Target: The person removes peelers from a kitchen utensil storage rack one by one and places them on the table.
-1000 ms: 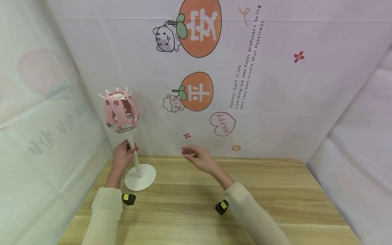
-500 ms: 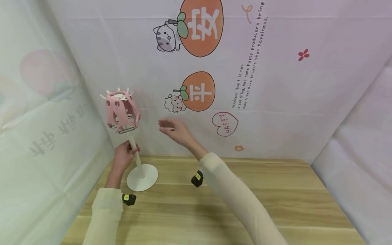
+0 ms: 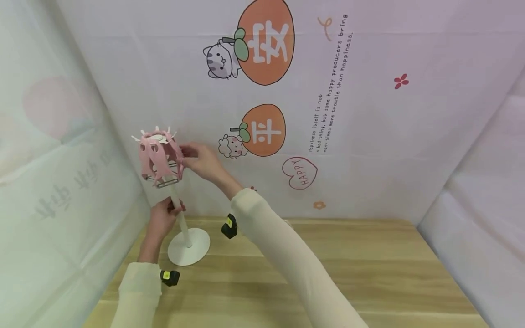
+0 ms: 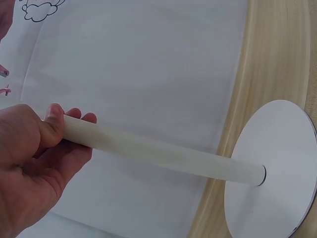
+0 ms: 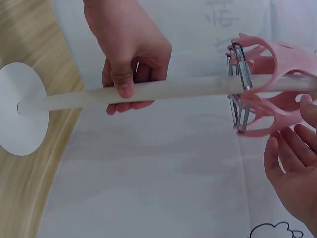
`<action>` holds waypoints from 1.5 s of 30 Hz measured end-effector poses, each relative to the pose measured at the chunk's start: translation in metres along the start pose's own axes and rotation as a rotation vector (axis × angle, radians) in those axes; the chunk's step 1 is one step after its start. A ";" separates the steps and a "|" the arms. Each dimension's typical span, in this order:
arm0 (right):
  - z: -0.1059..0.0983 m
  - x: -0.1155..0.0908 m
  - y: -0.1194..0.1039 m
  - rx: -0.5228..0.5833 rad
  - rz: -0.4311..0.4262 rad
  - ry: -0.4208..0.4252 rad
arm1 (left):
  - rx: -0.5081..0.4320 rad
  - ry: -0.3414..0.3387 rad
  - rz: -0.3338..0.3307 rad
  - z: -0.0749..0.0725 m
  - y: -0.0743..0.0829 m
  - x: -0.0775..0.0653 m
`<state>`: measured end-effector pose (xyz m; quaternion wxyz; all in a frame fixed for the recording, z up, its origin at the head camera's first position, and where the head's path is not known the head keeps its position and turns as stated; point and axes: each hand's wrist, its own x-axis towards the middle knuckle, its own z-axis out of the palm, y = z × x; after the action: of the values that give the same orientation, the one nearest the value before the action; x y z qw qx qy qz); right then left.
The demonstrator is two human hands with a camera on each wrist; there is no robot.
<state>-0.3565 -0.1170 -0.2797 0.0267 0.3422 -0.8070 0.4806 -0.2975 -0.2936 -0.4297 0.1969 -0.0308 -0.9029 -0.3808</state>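
Several pink Y-shaped peelers [image 3: 161, 157] with metal blades hang in a ring at the top of a white stand [image 4: 148, 151]. The stand has a slim pole and a round base [image 3: 188, 247]. My left hand [image 3: 164, 221] grips the pole below the peelers, its thumb across it in the left wrist view. At the right side of the ring is my right hand [image 3: 205, 161], thumb and loosely bent fingers about the nearest peeler [image 5: 277, 116]. Whether these fingers press on it cannot be told. White hook tips [image 3: 157, 130] stick out above the peelers.
The stand's base rests on a wooden table [image 3: 328, 269] near its back left. White printed cloth [image 3: 348, 114] hangs behind the table, and more cloth lines the left side [image 3: 61, 182] and right side [image 3: 484, 191]. Black wrist cameras [image 3: 170, 278] sit at both sleeves.
My right hand has moved left and up from the middle, reaching the peelers at the right side of the ring. My left hand keeps its grip on the pole; the stand stays put.
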 end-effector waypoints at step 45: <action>-0.013 -0.056 0.019 0.187 0.055 0.096 | -0.031 -0.016 -0.033 0.000 -0.003 -0.002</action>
<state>-0.3283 -0.0715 -0.3086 0.0202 0.2977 -0.7654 0.5702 -0.2968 -0.2952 -0.4325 0.1829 -0.0220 -0.8989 -0.3976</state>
